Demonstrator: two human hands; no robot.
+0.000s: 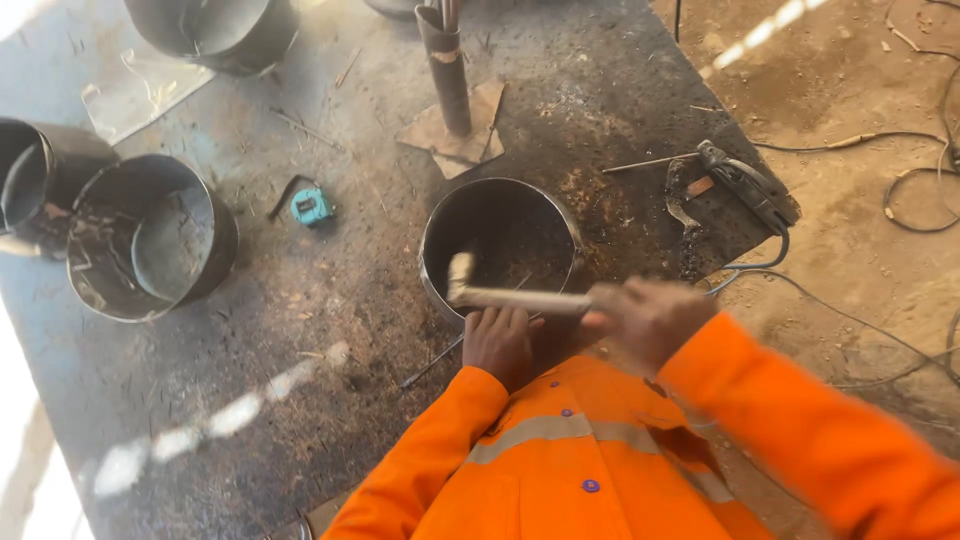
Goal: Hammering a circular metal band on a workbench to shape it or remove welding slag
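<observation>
Metal ring (500, 245) sits on the steel table (300, 380), just in front of the person – thin sheet, prob. stiff but dentable, sharp-edged; hold by rim. Left hand (500, 342) braces its near wall, right hand (648, 318) clenched on hammer (515, 296).

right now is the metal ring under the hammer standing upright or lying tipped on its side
Upright: the metal ring stands with its open end up, the dark table visible through it. The left hand steadies its near rim; the right hand holds the hammer.
</observation>
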